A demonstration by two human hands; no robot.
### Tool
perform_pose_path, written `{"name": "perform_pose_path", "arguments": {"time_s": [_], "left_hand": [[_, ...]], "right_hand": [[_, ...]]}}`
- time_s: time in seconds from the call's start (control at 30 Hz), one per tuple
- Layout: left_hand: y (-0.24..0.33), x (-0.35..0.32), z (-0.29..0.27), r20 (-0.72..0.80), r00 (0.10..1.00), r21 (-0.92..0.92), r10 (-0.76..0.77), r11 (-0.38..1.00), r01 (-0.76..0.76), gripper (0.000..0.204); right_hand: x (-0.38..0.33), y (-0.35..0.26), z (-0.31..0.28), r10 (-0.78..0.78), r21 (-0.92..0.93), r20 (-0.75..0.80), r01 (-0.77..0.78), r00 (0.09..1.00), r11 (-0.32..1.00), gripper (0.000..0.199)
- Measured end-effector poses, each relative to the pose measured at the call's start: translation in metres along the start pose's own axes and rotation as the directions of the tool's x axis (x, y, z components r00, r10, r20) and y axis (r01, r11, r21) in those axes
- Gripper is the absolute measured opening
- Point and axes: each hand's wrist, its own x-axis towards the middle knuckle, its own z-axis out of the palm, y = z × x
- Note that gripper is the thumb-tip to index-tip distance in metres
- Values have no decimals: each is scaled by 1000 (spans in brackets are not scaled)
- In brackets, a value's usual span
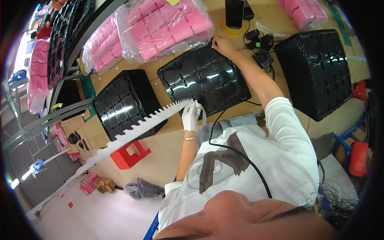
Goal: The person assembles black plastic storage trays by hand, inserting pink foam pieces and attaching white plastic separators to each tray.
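Observation:
A glossy black molded plastic tray [192, 68] with a grid pattern lies on the table before me. My left hand [191, 117], in a white glove, is closed at its near edge. It pinches a long white toothed strip [132, 134], which runs far off to the lower left; a short tail hangs beside the glove. My right hand [224, 47], its fingertips bare, reaches over to the tray's far edge. Its fingers are bent together there, and what they pinch is too small to make out.
Stacks of black trays stand left [122, 106] and right [316, 74]. Pink trays in clear plastic [168, 30] lie at the back. A phone [234, 14], a tape roll [234, 31] and tangled black cables [260, 44] lie back right. A red stool [129, 156] stands below the table.

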Motion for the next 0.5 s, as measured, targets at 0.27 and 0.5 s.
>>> {"name": "perform_pose_path", "arguments": {"time_s": [0.27, 0.5], "left_hand": [[0, 9, 4, -48, 998, 62, -50, 997, 53, 9], [-1, 19, 0, -7, 999, -30, -47, 998, 46, 9]], "right_hand": [[2, 1, 6, 105, -47, -10, -106, 994, 993, 17], [4, -4, 9, 162, -39, -76, -165, 984, 985, 17]]}}
